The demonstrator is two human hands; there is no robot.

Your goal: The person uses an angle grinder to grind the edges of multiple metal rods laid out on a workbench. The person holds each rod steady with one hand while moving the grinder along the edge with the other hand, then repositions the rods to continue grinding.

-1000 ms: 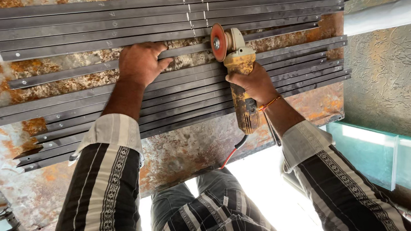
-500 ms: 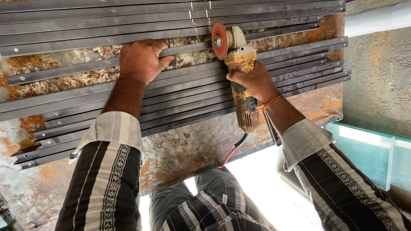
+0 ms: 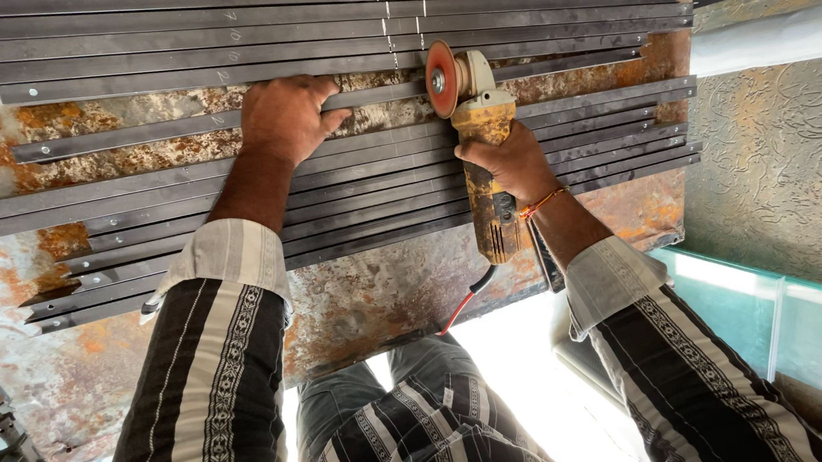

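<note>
1. Yellow, scuffed plastic fills the right hand (image 3: 515,163): its grip is closed around the narrow body of the angle grinder (image 3: 479,144), fingers wrapped round the barrel, wrist just behind.
2. The grinder looks dense and front-heavy, since the motor head and the red cutting disc (image 3: 441,79) sit ahead of the hand. The barrel is the sensible place to hold it; the disc and its guard are not. A red-and-black cord (image 3: 463,300) trails from its tail toward the person's lap.
3. The left hand (image 3: 285,119) is closed over a single flat steel bar (image 3: 170,130), fingers hooked over the far edge, palm pressing it down onto the tabletop (image 3: 367,295).
4. That bar lies alone in a gap between two groups of bars, and the disc stands upright at it, just right of the left hand; whether the disc touches the metal cannot be told.
5. Judged by its look, the bar is stiff, thin, long and fairly heavy, with hard edges, so a hold near the disc steadies it best.
6. More dark bars (image 3: 330,18) lie side by side above and below, some with white chalk marks.
7. The tabletop is a rusted, blotched metal sheet; a pale green glass panel (image 3: 802,324) leans at the right.
</note>
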